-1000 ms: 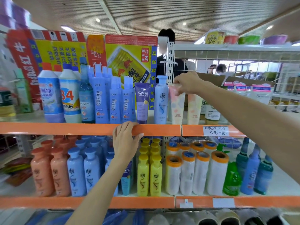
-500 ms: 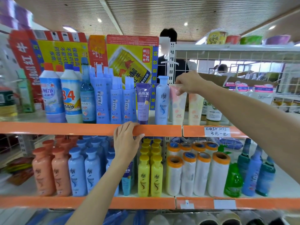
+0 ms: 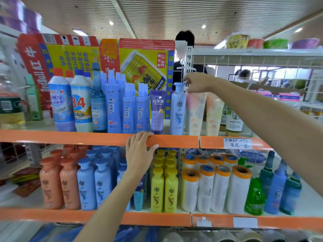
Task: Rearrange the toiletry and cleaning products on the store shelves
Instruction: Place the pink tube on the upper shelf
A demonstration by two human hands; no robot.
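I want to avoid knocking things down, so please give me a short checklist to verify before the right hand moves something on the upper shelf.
1. Right hand has a firm hold on one product: cannot tell; its fingers sit at the top of the pastel tube, beside the cap of the light blue bottle.
2. Light blue bottle stands upright: ok.
3. Purple tube beside it stands steady: not ok, it tilts slightly.
4. Left hand braces on the orange shelf edge: ok.
5. Free room next to the bottle: not ok, neighbours stand close on both sides.
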